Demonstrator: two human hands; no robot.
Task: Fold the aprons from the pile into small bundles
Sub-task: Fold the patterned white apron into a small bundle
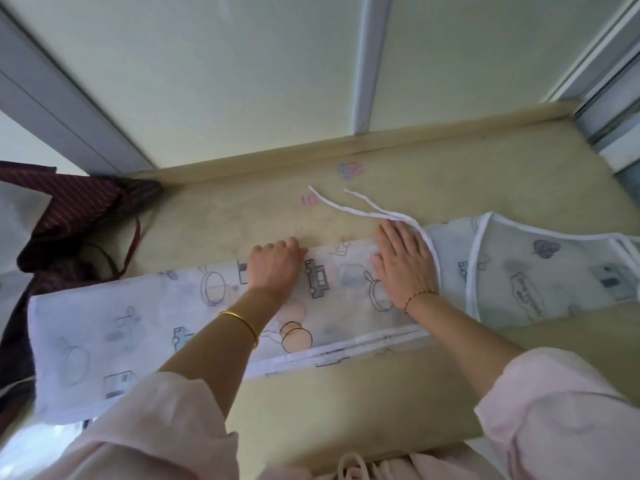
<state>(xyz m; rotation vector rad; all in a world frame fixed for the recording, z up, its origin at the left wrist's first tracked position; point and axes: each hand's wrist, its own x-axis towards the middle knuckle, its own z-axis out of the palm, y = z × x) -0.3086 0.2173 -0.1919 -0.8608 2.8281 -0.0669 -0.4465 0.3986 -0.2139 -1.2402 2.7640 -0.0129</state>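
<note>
At the right end of the apron (104,334), printed lettering (528,296) blurs unreadably.

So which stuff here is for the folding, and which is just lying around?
For the folding:
- printed apron and its white strings
- left hand, fingers curled at the apron's far edge
- right hand, pressing flat on it
- dark striped cloth, probably part of the pile

Just lying about:
- stickers on the table
</note>
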